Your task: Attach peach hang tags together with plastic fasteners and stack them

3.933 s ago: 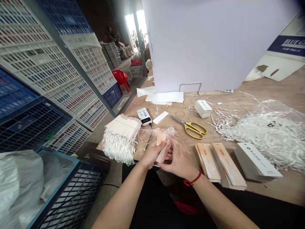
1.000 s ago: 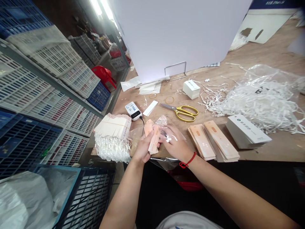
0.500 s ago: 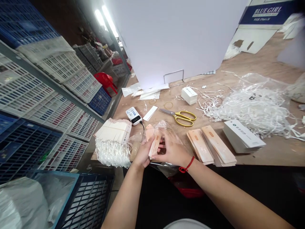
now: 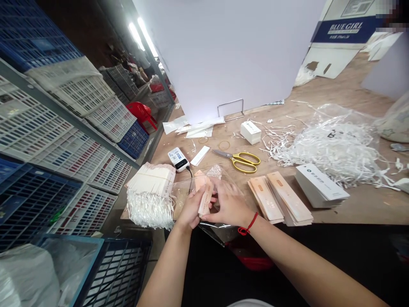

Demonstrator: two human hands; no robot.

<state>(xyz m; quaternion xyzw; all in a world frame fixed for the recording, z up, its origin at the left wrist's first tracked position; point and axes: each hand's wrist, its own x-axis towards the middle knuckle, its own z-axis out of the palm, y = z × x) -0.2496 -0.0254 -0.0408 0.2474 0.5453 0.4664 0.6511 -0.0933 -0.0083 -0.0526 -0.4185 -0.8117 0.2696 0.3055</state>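
Observation:
A small bundle of peach-coloured printed cards (image 4: 206,198) is between my two hands at the table's front edge. My left hand (image 4: 191,209) is closed around its left side. My right hand (image 4: 228,204), with a red cord on the wrist, grips the right side with thumb and fingertips. Clear plastic film (image 4: 233,183) lies under and around the hands. To the right lie two stacks of similar peach cards (image 4: 266,200) and a stack of white printed cards (image 4: 322,185). A banded bundle of tags with white strings (image 4: 151,196) lies to the left.
Yellow-handled scissors (image 4: 244,162) lie beyond my hands, near a white corded device (image 4: 179,159) and a small white card stack (image 4: 251,132). A heap of white strings (image 4: 335,149) spreads at right. A large white panel (image 4: 230,55) stands behind; stacked crates (image 4: 64,140) are at left.
The camera view has shifted slightly. My hands stay on the peach cards, with my right fingers a little nearer the top of the bundle.

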